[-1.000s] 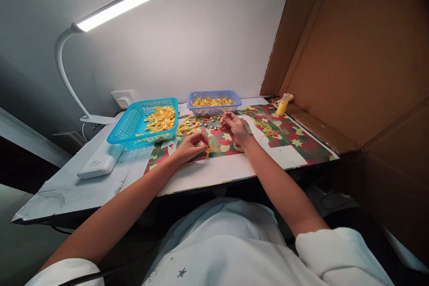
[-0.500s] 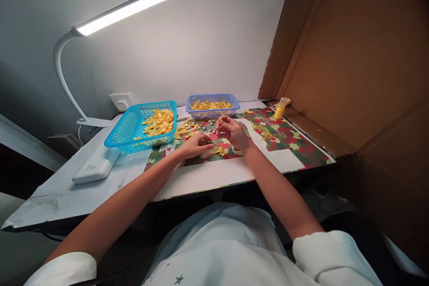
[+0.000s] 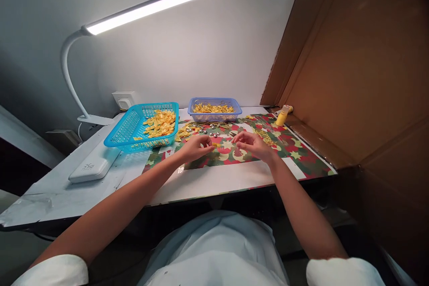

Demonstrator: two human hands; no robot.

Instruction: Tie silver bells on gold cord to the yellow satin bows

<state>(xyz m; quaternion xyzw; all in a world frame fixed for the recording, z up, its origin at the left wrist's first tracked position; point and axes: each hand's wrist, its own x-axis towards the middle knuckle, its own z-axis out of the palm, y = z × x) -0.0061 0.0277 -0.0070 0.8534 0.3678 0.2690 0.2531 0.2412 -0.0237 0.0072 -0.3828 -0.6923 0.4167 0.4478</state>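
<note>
My left hand (image 3: 197,149) is over the patterned sheet, with thumb and forefinger pinched on a small yellow ribbon piece (image 3: 216,145) that sticks out to the right of the fingertips. To its right, my right hand (image 3: 254,145) hovers with fingers partly spread and curved; I see nothing held in it. Several shiny silver beads (image 3: 214,134) lie just beyond the hands. Loose yellow ribbon pieces (image 3: 183,134) are scattered behind my left hand. Beside the right hand lies a tangle of thin gold strands (image 3: 266,137).
A turquoise basket (image 3: 124,129) with yellow pieces stands left; a purple basket (image 3: 214,117) with more sits at the back. A yellow bottle (image 3: 282,117) stands near the cardboard wall (image 3: 351,67). A white power bank (image 3: 94,165) lies left, below the lit lamp (image 3: 157,6).
My right hand has moved right, away from the left hand, and its fingers have spread. My left hand now pinches the yellow piece that lay between the hands.
</note>
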